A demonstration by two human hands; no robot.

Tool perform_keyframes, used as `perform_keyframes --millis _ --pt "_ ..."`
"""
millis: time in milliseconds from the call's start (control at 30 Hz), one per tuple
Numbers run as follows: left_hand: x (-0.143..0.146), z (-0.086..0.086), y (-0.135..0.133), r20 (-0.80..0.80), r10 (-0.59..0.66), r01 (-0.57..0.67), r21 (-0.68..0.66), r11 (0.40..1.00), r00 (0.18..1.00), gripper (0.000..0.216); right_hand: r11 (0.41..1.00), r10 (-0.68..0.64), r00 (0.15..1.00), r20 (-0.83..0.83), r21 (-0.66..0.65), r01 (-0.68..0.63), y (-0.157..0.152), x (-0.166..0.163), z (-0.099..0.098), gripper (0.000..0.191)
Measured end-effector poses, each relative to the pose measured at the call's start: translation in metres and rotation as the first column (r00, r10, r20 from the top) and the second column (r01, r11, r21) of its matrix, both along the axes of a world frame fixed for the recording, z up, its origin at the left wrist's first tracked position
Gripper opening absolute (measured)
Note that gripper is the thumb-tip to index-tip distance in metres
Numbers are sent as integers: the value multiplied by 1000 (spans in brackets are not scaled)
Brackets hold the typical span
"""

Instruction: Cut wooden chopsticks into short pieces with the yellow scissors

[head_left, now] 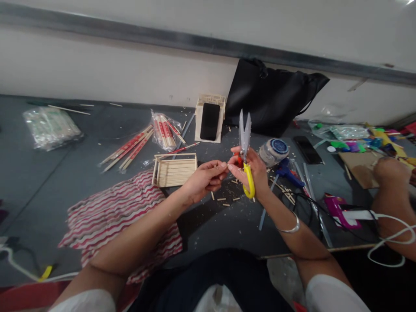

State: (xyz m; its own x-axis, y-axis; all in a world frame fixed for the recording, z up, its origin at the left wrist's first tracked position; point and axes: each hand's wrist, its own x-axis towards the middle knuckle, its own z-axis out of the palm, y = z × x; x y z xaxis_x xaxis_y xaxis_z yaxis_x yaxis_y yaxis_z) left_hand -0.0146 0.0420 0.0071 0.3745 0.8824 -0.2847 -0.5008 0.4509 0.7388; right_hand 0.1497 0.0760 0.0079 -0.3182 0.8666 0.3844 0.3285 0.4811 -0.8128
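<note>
In front of me my right hand (255,169) is closed around scissors (245,134). Their blades point up and stand slightly apart; one yellow handle loop hangs below the palm, with a red part beside the fingers. My left hand (209,177) is closed, thumb and forefinger pinched against my right hand's fingertips. Whatever lies in that pinch is too small to make out. Just left of it sits a small tray-like frame (175,171) built from pale wooden sticks. Short cut stick pieces (225,204) are scattered on the table below my hands.
Bundles of red-wrapped chopsticks (131,147) and a clear packet (52,125) lie left, above a striped cloth (130,212). A phone (209,121) leans at the back by a black bag (269,95). Right are a jar (274,152), a blue glue gun (290,173) and another person's arm (391,195).
</note>
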Motion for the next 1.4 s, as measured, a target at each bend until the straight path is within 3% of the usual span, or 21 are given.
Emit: perform_keyframes --millis 133,333,533,767,967,1100,1267,1400 --pt "-1 -1 4 16 18 -18 -48 999 1000 19 998 26 999 -39 -62 -28 4 0 1 30" --pt "-4 -12 12 -10 -26 25 -76 997 1000 12 951 59 989 -139 -294 -98 9 1 -6 37" --pt "-3 -13 10 -109 -74 72 -21 997 991 7 940 47 987 -156 -329 -97 14 -1 -17 36" --pt "-3 -16 11 -152 -122 124 4 992 981 18 887 64 980 -190 -438 -143 13 -1 -9 38" --pt "-4 -12 9 -189 -130 142 52 989 973 29 915 94 981 -171 -373 -153 13 0 -9 38" --pt "-6 -9 8 -207 -164 170 11 985 964 25 926 98 980 -174 -346 -154 14 -1 -15 37" --pt "-8 -9 10 -116 -201 203 5 979 973 12 921 134 976 -173 -341 -187 14 0 -17 37" --pt "-9 -11 11 -109 -232 236 27 971 967 16 916 138 974 -179 -352 -194 14 1 -17 37"
